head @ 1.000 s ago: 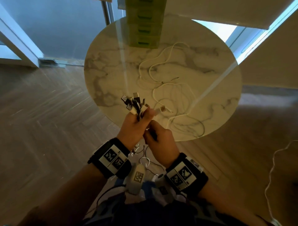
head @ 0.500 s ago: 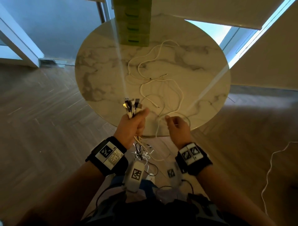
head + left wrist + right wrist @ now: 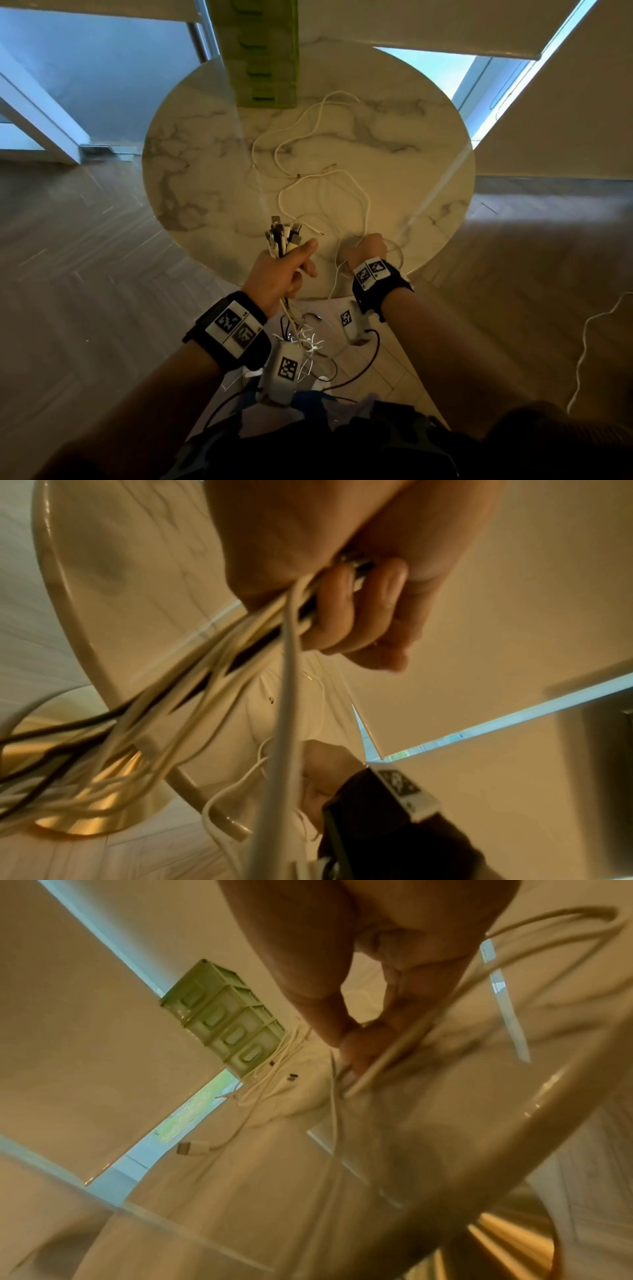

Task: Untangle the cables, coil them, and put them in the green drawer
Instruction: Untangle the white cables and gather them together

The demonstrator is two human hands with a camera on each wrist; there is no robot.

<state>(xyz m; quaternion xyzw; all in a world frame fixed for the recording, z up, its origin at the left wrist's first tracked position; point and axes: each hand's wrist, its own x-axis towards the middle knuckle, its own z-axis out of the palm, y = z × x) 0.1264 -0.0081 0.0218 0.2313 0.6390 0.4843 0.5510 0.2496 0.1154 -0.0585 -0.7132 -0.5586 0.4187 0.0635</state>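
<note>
Left hand [image 3: 279, 274] grips bundled white and black cables [image 3: 282, 236] near their plugs; right hand [image 3: 363, 1031] pinches a limp white cable [image 3: 366, 209] on the round marble table [image 3: 205, 164]. Light, floppy; best held near plugs.

Left hand [image 3: 281, 274] fisted, thumb up; right hand [image 3: 364, 250] fingers [image 3: 359, 1047] pinched.

a round marble table [image 3: 191, 164] with grey veining stands on a wooden herringbone floor [image 3: 75, 260]. behind it, pale roller blinds [image 3: 428, 24] hang over bright windows, and a white frame post [image 3: 37, 113] slants at the left. 1 loose white cord [image 3: 582, 356] lies on the floor at the right.
</note>
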